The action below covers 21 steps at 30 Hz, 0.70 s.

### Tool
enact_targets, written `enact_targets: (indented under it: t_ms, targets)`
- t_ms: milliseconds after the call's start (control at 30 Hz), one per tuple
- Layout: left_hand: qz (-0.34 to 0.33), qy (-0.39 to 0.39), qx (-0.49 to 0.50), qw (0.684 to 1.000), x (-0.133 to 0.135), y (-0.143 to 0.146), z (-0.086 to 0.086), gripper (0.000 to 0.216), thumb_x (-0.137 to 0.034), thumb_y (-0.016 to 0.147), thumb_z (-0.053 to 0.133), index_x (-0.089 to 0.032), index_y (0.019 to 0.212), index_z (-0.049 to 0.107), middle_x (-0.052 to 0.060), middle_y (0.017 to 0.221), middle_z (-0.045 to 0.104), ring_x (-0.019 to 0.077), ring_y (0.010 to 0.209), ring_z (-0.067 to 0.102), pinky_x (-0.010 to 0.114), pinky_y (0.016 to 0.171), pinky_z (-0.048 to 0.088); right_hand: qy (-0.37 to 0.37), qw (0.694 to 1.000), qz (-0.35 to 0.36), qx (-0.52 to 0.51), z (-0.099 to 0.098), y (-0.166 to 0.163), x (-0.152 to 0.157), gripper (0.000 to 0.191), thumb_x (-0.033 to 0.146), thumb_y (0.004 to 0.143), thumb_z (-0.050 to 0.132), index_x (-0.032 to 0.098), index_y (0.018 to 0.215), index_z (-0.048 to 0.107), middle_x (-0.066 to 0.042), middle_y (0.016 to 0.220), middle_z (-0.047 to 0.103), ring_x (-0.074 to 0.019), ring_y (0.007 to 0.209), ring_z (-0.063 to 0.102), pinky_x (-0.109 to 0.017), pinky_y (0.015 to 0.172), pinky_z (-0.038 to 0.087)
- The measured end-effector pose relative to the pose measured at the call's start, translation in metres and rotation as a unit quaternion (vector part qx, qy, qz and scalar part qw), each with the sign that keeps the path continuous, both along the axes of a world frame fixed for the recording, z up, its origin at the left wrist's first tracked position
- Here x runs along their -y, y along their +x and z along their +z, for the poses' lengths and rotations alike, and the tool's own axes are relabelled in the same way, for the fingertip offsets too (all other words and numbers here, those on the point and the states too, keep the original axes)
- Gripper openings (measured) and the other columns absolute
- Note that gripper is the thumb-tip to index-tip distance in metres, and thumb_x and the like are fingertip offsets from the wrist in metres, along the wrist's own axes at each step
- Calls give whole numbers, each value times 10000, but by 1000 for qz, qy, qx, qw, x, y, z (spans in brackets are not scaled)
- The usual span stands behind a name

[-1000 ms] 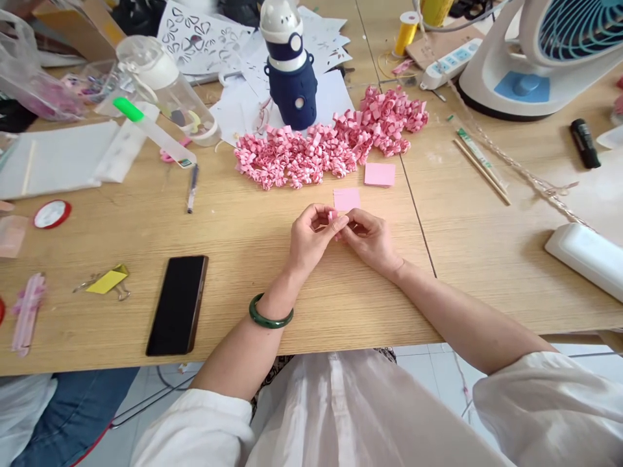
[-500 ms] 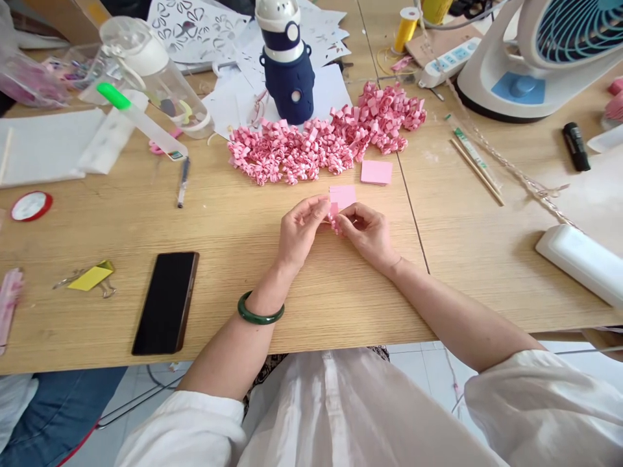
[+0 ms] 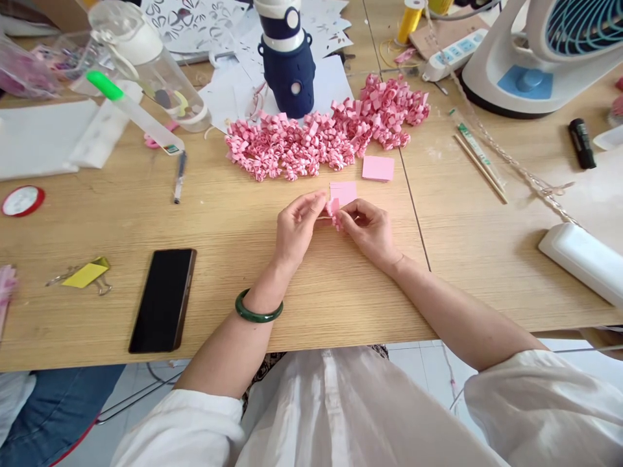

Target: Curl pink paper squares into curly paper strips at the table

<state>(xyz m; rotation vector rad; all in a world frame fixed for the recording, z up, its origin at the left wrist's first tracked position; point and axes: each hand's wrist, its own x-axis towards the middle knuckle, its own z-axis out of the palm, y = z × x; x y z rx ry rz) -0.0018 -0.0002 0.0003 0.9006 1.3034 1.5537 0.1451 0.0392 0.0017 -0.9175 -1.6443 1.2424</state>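
My left hand (image 3: pixel 296 226) and my right hand (image 3: pixel 370 228) meet over the middle of the wooden table (image 3: pixel 243 233). Both pinch a small pink paper piece (image 3: pixel 333 209) between their fingertips. Just beyond my hands lies a flat pink paper square (image 3: pixel 343 191), and a second square (image 3: pixel 378 168) lies farther right. A long heap of curled pink paper pieces (image 3: pixel 321 133) stretches across the table behind them. A green bangle (image 3: pixel 257 311) sits on my left wrist.
A black phone (image 3: pixel 163 299) lies left of my arm, with a yellow binder clip (image 3: pixel 85 275) beyond. A navy bottle (image 3: pixel 291 58), clear bottle (image 3: pixel 146 61), pen (image 3: pixel 180 176), red tape roll (image 3: pixel 22 200), fan (image 3: pixel 549 52), sticks (image 3: pixel 479 162) and white case (image 3: pixel 581 259) surround.
My hands stay together on the small pink piece, with the fingers shifting slightly. The view has drifted a little, so the table's things sit a bit lower left than before.
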Motion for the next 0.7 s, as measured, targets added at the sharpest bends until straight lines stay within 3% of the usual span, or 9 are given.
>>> enact_targets:
  t_ms: [133, 300, 433, 600, 700]
  targets:
    - [-69, -5, 5, 998, 0, 2, -2, 650, -408, 634, 922, -205, 1200, 675, 48, 973, 760, 172, 853, 737, 284, 766, 613, -34, 999, 10, -26, 0, 0, -1, 341, 480, 837, 755, 166, 736, 667, 4, 661, 649, -99, 590, 539, -265, 585, 427]
    - [-70, -17, 54, 996, -1, -1, -4, 401, -338, 687, 873, -184, 1024, 719, 1, 818, 739, 120, 684, 699, 280, 731, 613, -136, 986, 41, -86, 2, 0, -4, 435, 577, 789, 773, 163, 728, 655, -3, 673, 654, -98, 577, 569, -257, 577, 486]
    - [-66, -11, 48, 997, -2, -4, -2, 426, -334, 704, 857, -180, 1073, 709, 13, 821, 757, 144, 742, 730, 314, 806, 622, -121, 989, 14, -88, 0, 0, -6, 413, 543, 788, 785, 168, 716, 629, 14, 663, 627, -83, 549, 542, -246, 552, 480]
    - [-79, -29, 47, 995, 0, -1, 1, 493, -484, 738, 834, -174, 1096, 696, 58, 948, 771, 181, 822, 750, 339, 787, 642, -47, 997, -21, -58, -4, 0, -7, 380, 505, 822, 763, 167, 703, 638, 11, 652, 628, -84, 572, 532, -245, 556, 431]
    - [-101, -37, 29, 994, 1, -1, 0, 567, -399, 650, 909, -176, 1117, 679, 26, 904, 762, 164, 817, 739, 311, 779, 641, -78, 994, 4, -74, -4, 0, -7, 401, 537, 781, 794, 162, 727, 661, 3, 674, 651, -94, 585, 568, -246, 558, 467]
